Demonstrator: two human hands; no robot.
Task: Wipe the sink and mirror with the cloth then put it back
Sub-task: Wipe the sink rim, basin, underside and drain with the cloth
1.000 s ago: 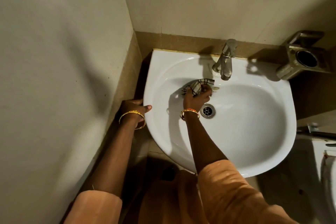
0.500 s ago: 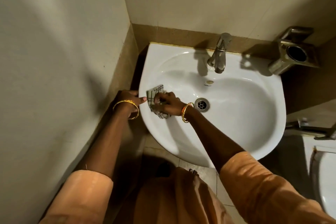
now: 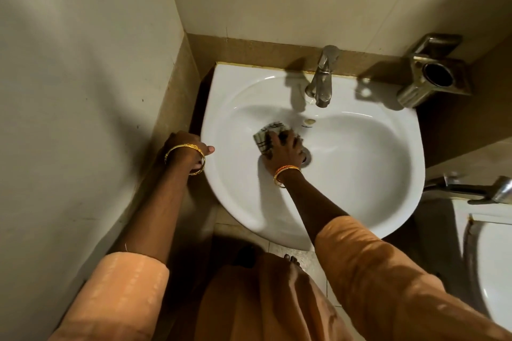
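Nearest to the camera are the orange sleeves and the two forearms, both reaching forward over the white sink [image 3: 360,210]. The left hand [image 3: 186,151] rests on the left rim of the sink, the thumb lying on top of the edge and the other fingers going down behind it — it seems to grip the rim only for support, and holds nothing else. A little farther, the right hand [image 3: 285,150] is down inside the bowl, pressing the checked cloth [image 3: 267,135] against the porcelain. The fingers are spread over the cloth and bent around its bunched part, so the cloth is held under the palm, just left of the drain [image 3: 307,157], which the hand partly covers.

Behind the hand, at the back edge of the sink, stands the metal tap [image 3: 322,79], and at the back right corner a metal holder [image 3: 433,75] is fixed to the wall.

In my judgement the task is in its first part — the bowl is being wiped now. No mirror is visible here, so the mirror and the return of the cloth are probably left to do.
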